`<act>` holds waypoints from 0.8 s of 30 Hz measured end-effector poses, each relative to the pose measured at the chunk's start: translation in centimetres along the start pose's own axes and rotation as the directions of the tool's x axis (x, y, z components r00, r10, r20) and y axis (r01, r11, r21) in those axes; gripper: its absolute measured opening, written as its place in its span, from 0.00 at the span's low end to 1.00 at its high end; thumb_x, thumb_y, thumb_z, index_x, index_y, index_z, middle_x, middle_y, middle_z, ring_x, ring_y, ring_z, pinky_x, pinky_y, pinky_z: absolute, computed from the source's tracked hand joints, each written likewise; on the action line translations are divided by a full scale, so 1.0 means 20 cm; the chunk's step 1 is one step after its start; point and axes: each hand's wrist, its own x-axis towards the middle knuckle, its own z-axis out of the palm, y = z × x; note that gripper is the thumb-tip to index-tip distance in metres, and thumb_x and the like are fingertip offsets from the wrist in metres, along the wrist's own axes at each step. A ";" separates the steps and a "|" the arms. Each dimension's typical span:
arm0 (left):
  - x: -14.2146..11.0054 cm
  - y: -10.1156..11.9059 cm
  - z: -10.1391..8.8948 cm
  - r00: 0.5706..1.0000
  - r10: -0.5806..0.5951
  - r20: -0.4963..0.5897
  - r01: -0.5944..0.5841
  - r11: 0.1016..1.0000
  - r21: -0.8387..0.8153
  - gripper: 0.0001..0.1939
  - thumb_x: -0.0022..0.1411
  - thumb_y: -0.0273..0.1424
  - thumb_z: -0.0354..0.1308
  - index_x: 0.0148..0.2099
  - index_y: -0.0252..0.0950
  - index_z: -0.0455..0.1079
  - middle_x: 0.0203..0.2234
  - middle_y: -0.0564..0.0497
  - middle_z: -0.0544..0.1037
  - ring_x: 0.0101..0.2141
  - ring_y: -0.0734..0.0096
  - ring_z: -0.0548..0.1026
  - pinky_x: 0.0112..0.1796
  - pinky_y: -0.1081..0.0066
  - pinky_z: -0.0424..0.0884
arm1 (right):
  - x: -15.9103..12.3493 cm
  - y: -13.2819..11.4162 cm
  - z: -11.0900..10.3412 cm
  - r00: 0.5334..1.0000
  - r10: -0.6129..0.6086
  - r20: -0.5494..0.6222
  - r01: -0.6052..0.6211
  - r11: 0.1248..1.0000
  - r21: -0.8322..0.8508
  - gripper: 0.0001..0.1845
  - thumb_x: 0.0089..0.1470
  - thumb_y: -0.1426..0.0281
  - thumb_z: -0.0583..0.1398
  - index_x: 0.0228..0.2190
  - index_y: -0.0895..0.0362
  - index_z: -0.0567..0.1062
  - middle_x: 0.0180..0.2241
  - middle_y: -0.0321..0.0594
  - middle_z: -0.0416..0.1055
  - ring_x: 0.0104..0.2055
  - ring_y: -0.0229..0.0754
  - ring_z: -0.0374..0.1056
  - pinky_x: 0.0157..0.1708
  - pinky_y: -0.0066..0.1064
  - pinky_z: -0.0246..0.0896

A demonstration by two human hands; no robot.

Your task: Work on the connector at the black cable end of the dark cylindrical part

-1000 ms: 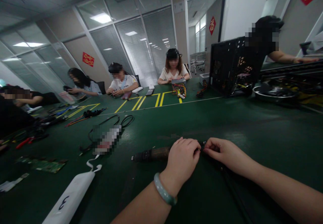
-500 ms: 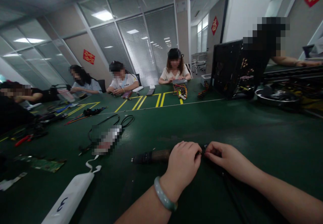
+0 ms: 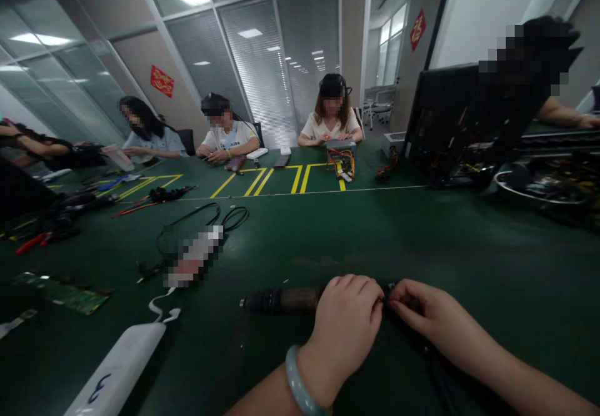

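A dark power screwdriver [image 3: 295,300] lies on the green table, its chuck and small metal tip toward the left. Wrapped over its rear part is my left hand [image 3: 349,310], wearing a pale green bangle. Just to the right, the thumb and fingertips of my right hand [image 3: 424,310] pinch a small dark piece at the tool's back end; its kind is hidden by the fingers. A dark cord [image 3: 434,360] runs from beneath the right hand toward the near edge. The fingertips of both hands almost meet.
At left lie a white bar marked 3 [image 3: 117,372], a green circuit board [image 3: 70,294] and red-handled pliers [image 3: 32,243]. A black computer case [image 3: 440,128] and a metal bowl [image 3: 539,200] stand at right. Several people sit across the table.
The camera view has shifted slightly, so my hands appear a little lower and further right. Both hands keep the same hold at the screwdriver's back end.
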 end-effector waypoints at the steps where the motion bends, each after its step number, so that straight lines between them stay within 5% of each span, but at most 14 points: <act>1: 0.00 0.00 0.00 1.000 -0.006 0.000 0.006 1.000 -0.001 0.05 0.63 0.27 0.57 0.42 0.41 0.69 0.41 0.55 0.75 0.42 0.65 0.71 0.45 0.61 0.66 | 0.00 0.00 0.00 1.000 0.004 0.002 -0.004 1.000 -0.010 0.07 0.59 0.65 0.57 0.31 0.53 0.72 0.28 0.32 0.73 0.30 0.39 0.69 0.29 0.25 0.60; 24: 0.01 -0.01 0.01 0.998 -0.060 0.020 0.061 0.996 -0.059 0.08 0.62 0.28 0.58 0.44 0.41 0.67 0.41 0.54 0.75 0.43 0.65 0.71 0.47 0.61 0.65 | 0.03 0.05 0.01 0.999 0.034 0.011 -0.033 0.996 -0.081 0.07 0.57 0.63 0.57 0.30 0.52 0.73 0.27 0.35 0.73 0.29 0.42 0.69 0.29 0.29 0.61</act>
